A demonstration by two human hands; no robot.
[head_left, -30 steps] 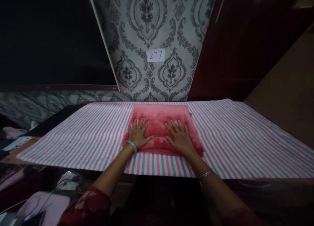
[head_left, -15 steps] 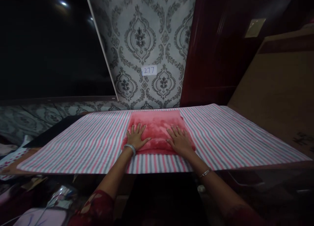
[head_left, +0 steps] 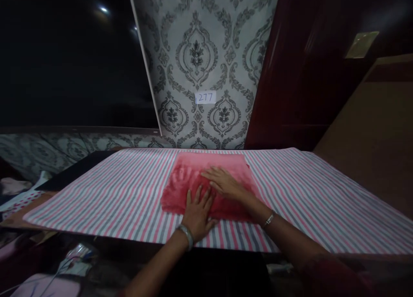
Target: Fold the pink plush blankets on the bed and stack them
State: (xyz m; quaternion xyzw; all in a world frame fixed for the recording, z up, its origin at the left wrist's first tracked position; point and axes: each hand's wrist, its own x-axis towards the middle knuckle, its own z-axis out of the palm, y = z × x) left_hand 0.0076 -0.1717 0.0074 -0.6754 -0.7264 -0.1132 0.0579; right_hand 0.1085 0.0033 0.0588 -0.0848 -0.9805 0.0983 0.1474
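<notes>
A folded red plush cloth (head_left: 183, 198) lies on a pink, grey and white striped sheet (head_left: 112, 198) spread over the table. My left hand (head_left: 197, 213) rests at the cloth's near edge with its fingers spread on the plush; a bangle circles the wrist. Across the middle of the cloth, my right hand (head_left: 224, 182) lies flat, fingers stretched toward the left. Neither hand grips anything. Faint press marks show in the pile at the cloth's left side.
Behind the table is a patterned wall with a paper label (head_left: 205, 97) reading 277. A large black screen (head_left: 71, 65) hangs at the left. To the right stand a dark red glossy panel (head_left: 297, 82) and a big cardboard box (head_left: 371, 129). Clutter lies below the table at left.
My left hand has moved right and nearer to me, to the cloth's near edge. My right hand has slid left to the cloth's middle. The view has shifted slightly.
</notes>
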